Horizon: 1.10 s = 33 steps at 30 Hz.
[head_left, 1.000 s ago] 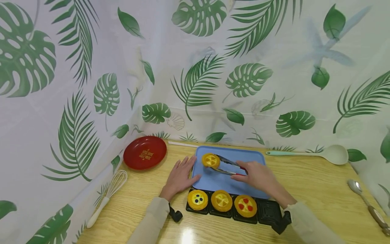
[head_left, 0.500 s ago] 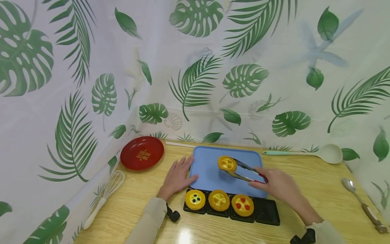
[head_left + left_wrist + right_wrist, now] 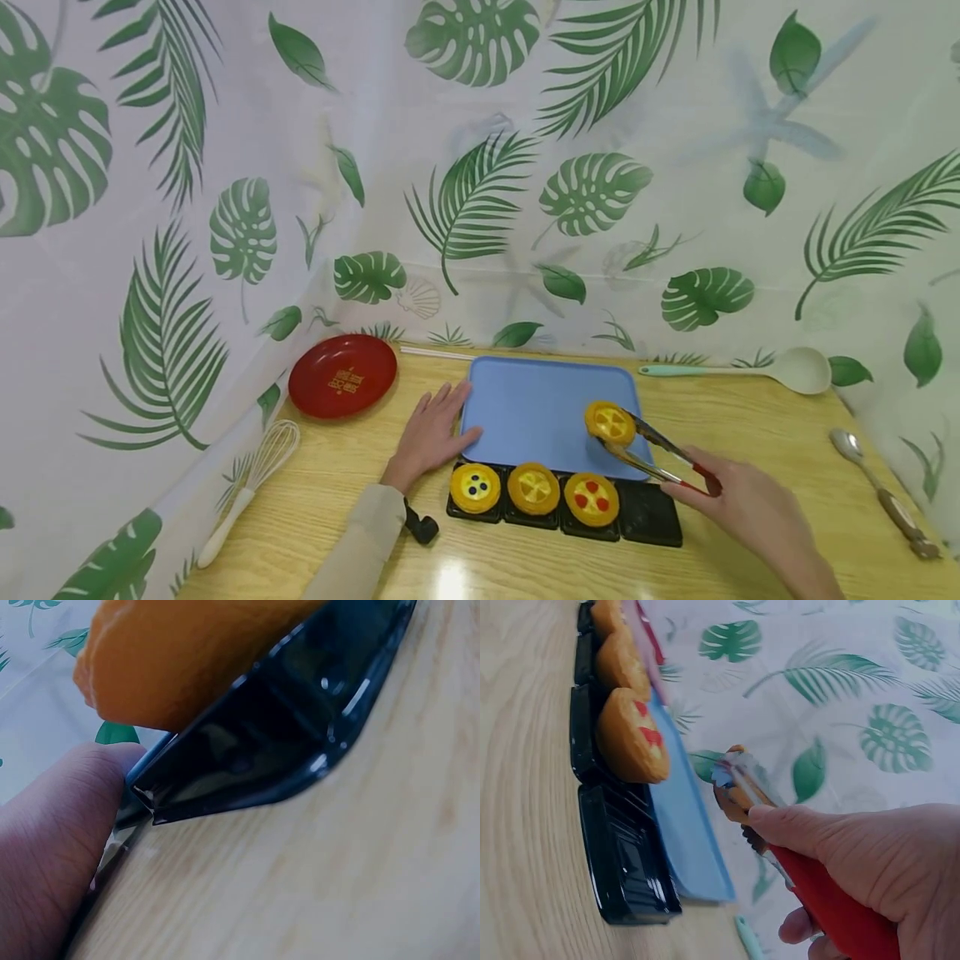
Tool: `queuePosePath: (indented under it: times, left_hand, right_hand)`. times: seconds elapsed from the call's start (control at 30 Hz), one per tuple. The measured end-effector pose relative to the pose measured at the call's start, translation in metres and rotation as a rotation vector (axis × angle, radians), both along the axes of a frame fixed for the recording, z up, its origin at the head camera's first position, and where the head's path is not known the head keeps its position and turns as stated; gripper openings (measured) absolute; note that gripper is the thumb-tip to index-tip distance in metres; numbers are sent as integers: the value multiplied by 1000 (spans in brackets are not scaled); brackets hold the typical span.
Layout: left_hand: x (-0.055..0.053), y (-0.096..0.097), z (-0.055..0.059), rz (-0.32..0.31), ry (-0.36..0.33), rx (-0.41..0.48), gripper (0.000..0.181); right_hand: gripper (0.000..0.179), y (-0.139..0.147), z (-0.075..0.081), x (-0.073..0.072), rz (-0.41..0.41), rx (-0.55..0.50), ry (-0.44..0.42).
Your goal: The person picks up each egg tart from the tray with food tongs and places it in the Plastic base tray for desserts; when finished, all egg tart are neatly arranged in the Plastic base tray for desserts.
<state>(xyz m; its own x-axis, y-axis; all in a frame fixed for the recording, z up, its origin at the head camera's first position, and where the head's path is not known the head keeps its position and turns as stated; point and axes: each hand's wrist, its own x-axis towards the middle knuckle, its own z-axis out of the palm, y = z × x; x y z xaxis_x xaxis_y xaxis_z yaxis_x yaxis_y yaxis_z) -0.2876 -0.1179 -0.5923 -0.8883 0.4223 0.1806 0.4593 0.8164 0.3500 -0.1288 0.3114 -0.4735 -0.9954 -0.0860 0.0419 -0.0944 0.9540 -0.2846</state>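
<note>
My right hand (image 3: 757, 508) grips red-handled tongs (image 3: 840, 907). A yellow-topped egg tart (image 3: 611, 423) is held in their tips, over the right front part of the blue tray (image 3: 525, 417). Fingers spread, my left hand (image 3: 429, 437) lies at that tray's left edge. Along the tray's front runs a black sectioned holder (image 3: 651, 512). In it sit a tart with dark blue dots (image 3: 476, 487), a tart with yellow wedges (image 3: 534, 489) and a tart with red pieces (image 3: 592, 500). The holder's rightmost section, below the tongs, shows its black floor.
At the back left lies a red plate (image 3: 342, 377), with a whisk (image 3: 258, 483) in front of it. White chopsticks (image 3: 442, 353) lie behind the blue tray. A ladle (image 3: 798, 371) and a spoon (image 3: 885, 492) lie on the right. Leaf-printed cloth (image 3: 480, 208) hangs behind.
My right hand has moved right and nearer to me, carrying the tongs and tart from the blue tray's left part to its right front. My left hand stays at the tray's edge.
</note>
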Motion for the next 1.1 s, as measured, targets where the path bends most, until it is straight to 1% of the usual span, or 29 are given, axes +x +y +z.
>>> queuePosePath:
  times: [0.03,0.13,0.2,0.23,0.27,0.3,0.43,0.53,0.6,0.67,0.8,0.9,1.1]
  left_hand:
    - [0,0,0,0,0,-2,87]
    - [0,-1,0,4,-3,-5,87]
    - [0,-1,0,5,-9,-5,87]
    - [0,-1,0,4,-8,-1,87]
    - [0,-2,0,5,-8,-2,87]
    - [0,-2,0,6,-9,-3,87]
    - [0,-4,-2,14,-14,-6,87]
    - [0,-4,-2,17,-17,2,87]
    - [0,-4,-1,15,-15,1,87]
    - [0,-3,-1,15,-17,-5,87]
    - [-1,0,-2,16,-29,-22,87]
    - [0,1,-2,12,-21,-13,87]
    - [3,-2,0,9,-4,18,87]
  right_hand:
    - [75,3,1,5,-16,2,-6]
    - [70,13,2,19,-46,12,-12]
    - [63,18,2,30,-68,18,-20]
    - [64,19,2,35,-81,17,-29]
    - [59,21,1,40,-92,16,-43]
    - [60,22,1,45,-107,11,-65]
    - [65,27,-4,58,-160,-27,-215]
    - [56,30,-10,65,-154,-55,-289]
    - [46,32,-17,73,-144,-61,-273]
    - [40,31,-23,80,-147,-50,-243]
    - [42,29,-32,90,-185,-42,-238]
    - [44,29,-35,91,-202,-47,-271]
    - [43,32,-37,87,-184,-41,-249]
